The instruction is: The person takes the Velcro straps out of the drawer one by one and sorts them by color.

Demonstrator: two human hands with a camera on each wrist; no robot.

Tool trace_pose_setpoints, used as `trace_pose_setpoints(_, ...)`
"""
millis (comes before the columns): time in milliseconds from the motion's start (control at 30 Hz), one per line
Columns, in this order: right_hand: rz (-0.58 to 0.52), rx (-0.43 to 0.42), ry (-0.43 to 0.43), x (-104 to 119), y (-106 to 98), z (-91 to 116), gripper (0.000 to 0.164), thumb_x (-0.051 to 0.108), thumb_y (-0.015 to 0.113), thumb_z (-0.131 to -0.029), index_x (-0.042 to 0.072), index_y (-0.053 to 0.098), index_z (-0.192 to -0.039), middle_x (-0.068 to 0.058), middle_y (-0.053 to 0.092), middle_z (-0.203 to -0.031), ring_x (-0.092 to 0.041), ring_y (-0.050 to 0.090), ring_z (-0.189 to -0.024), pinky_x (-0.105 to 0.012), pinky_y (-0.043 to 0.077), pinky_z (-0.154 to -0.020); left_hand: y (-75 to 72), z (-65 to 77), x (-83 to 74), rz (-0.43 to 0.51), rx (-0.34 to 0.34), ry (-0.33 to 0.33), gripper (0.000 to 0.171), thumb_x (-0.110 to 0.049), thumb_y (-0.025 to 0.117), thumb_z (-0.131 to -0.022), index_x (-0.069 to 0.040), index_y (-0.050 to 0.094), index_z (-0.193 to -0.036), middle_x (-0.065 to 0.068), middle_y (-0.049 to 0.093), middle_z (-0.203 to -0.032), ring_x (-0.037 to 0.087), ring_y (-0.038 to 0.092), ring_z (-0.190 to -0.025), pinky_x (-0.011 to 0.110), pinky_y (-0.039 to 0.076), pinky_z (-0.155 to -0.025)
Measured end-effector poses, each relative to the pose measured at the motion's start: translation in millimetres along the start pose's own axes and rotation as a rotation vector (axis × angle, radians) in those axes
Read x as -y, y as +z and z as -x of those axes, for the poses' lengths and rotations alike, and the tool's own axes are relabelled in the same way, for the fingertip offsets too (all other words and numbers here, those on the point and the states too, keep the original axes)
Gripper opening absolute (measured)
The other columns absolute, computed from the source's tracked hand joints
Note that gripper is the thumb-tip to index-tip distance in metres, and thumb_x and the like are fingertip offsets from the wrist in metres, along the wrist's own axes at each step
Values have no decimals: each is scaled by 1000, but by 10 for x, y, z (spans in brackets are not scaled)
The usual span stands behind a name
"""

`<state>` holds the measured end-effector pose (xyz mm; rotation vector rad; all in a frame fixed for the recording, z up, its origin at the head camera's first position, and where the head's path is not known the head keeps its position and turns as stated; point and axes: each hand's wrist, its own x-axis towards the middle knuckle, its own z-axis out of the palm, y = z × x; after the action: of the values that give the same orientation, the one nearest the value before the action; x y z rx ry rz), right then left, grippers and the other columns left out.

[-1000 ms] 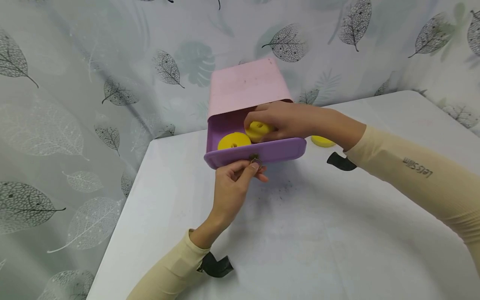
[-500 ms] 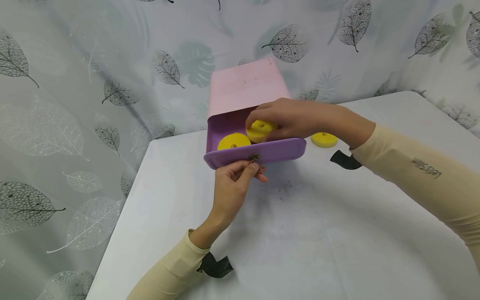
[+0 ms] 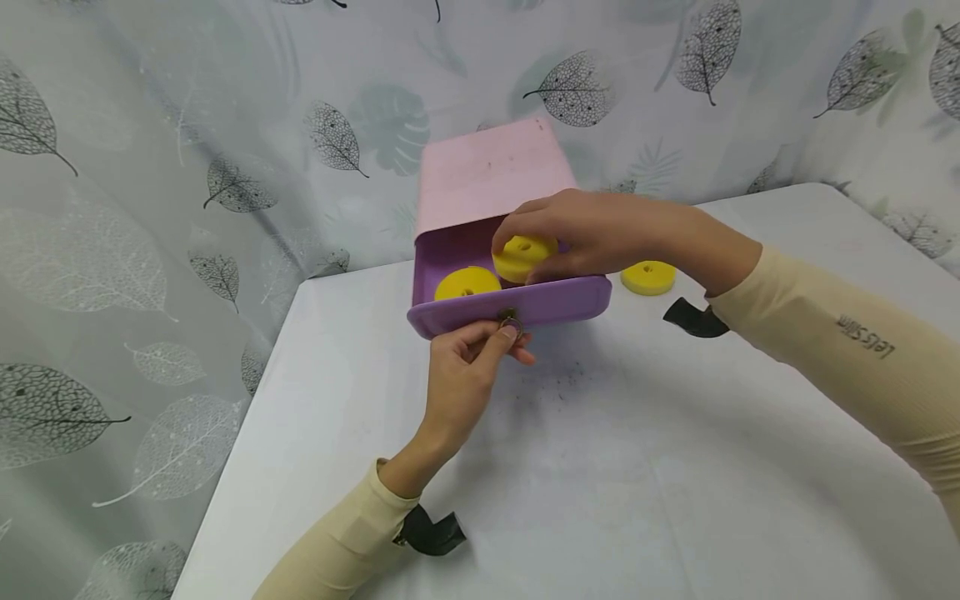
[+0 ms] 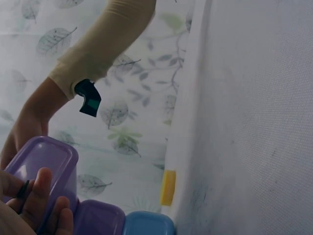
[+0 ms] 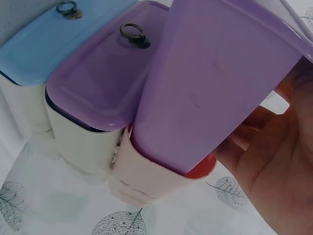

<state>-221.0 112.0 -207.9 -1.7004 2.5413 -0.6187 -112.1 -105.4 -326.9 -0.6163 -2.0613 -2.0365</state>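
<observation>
- Right hand (image 3: pixel 581 229) and the yellow disc (image 3: pixel 513 264) it grips: nudged up, toward 1 o'clock, versus a second ago. Purple drawer (image 3: pixel 562 302) basically unmoved.
- Right sleeve (image 3: pixel 832 346) print: "Let's Slim", upside down in head view.
- Purple drawer sticks out of pink box (image 3: pixel 487 179) toward 6 o'clock; its front's long axis runs 9-to-3, 3 end slightly higher.
- Gripped disc: within drawer opening, holed face up; floor contact, can't tell.
- Left hand (image 3: pixel 465 367): pinching ring pull (image 3: pixel 511 320); gripped disc at its 1 o'clock.
- From gripped disc: second disc (image 3: pixel 468 282) in drawer, 8 o'clock; third disc (image 3: pixel 648 278) on table (image 3: pixel 337 358), 3 o'clock.
</observation>
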Motion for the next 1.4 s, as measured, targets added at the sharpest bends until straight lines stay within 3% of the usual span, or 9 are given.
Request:
trace_pose_setpoints(300,3,-10,4,23,-34,33,35,17,77,-96,17,64,-128,2,65,-121,-18,59,-90,-40,51,-74,-2,0,1,-3,1,4,23,-14,62,-104,2,76,-95,12,74,-78,30,74,-95,42,51,-100)
trace_pose_setpoints(633,32,-74,-15,50,-116,77,38,23,81,-93,15,66,-126,3,66,-118,-17,59,-91,-40,50,-79,2,-7,7,-8,-3,7,24,-14,62,-103,3,76,-95,12,74,-78,30,74,-94,43,52,-100)
trace_pose_setpoints(1100,56,-157,31,32,-181,175,48,26,89,-85,12,69,-126,2,68,-113,-15,57,-82,-34,51,-69,-1,-5,26,2,-4,15,22,-12,63,-102,2,77,-95,12,75,-78,30,74,-92,42,51,-100)
trace_pose_setpoints(1400,48,-211,53,0,-219,248,45,24,91,-83,12,70,-121,6,68,-114,-13,59,-92,-41,57,-78,-4,-11,32,6,-6,15,22,-12,63,-102,4,76,-95,14,74,-79,31,74,-89,43,51,-100)
